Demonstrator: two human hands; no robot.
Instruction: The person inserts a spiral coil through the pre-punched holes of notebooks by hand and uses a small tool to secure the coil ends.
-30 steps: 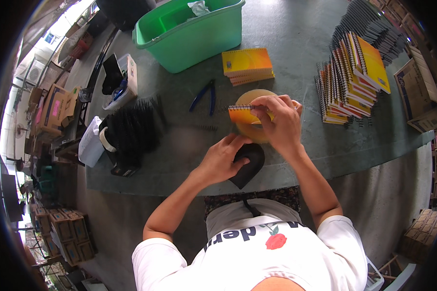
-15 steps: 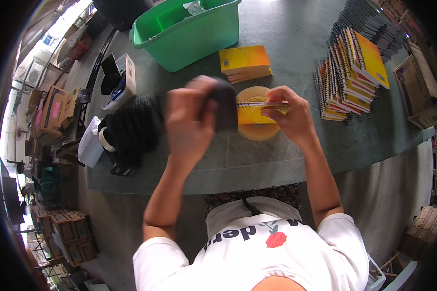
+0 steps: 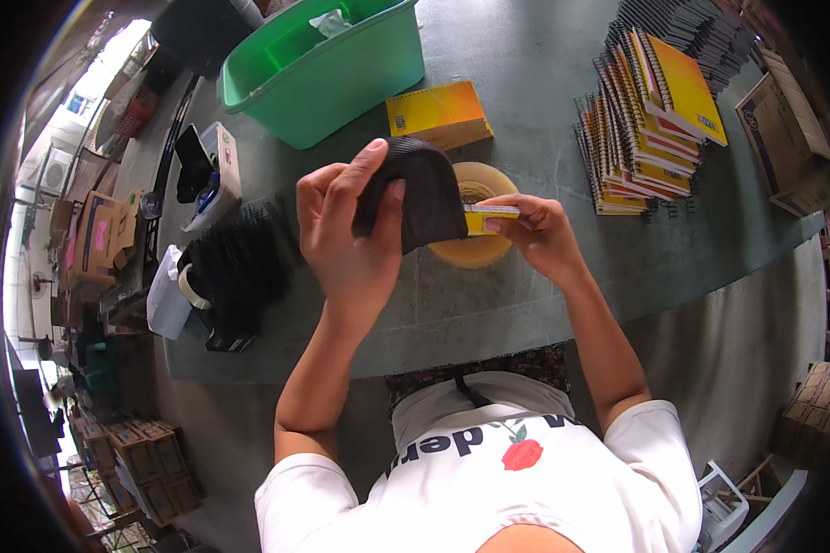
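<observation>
My left hand [image 3: 346,217] grips a black, rounded fabric pouch [image 3: 421,198], thumb in front and fingers behind its left side. Between the thumb and fingers of my right hand [image 3: 537,230], a small yellow spiral notebook [image 3: 478,224] is held nearly edge-on. Its left end meets the right edge of the pouch and is hidden there; I cannot tell whether it is inside or behind. Under both lies a wide roll of amber tape [image 3: 489,177] on the grey-green table [image 3: 433,304].
Yellow notepads [image 3: 438,115] are stacked beyond my hands, near a green tub [image 3: 332,83]. Spiral notebooks [image 3: 646,138] lean in a pile at the right, by a cardboard box [image 3: 784,138]. Black pouches [image 3: 240,263] and a white bin [image 3: 214,180] stand at the left.
The pouch and my left hand, blurred before, have steadied. The notebook's left end, visible earlier, is now covered at the pouch's edge. The whole view has shifted slightly.
</observation>
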